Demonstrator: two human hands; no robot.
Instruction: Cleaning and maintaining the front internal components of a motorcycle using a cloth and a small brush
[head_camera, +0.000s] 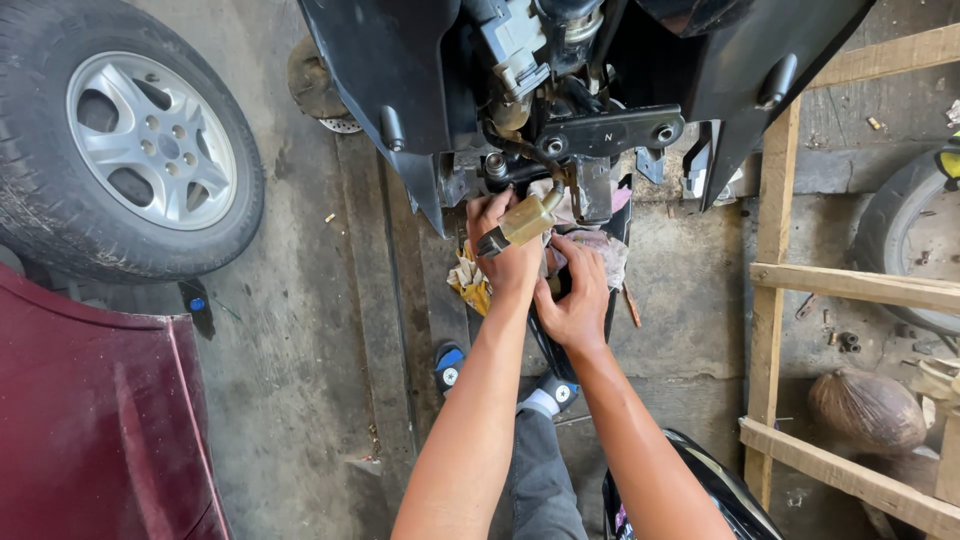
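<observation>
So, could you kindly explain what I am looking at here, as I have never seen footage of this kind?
There is one picture, from a camera worn on a person's head, looking down at their own bare arms. They are bent over the stripped front of a black scooter on a concrete workshop floor. The left hand grips a brass-coloured part on a black handle, close under the scooter's frame. The right hand rests beside it, on rags and a black part. Nearby are a car wheel, a dark red car panel and a wooden frame.
</observation>
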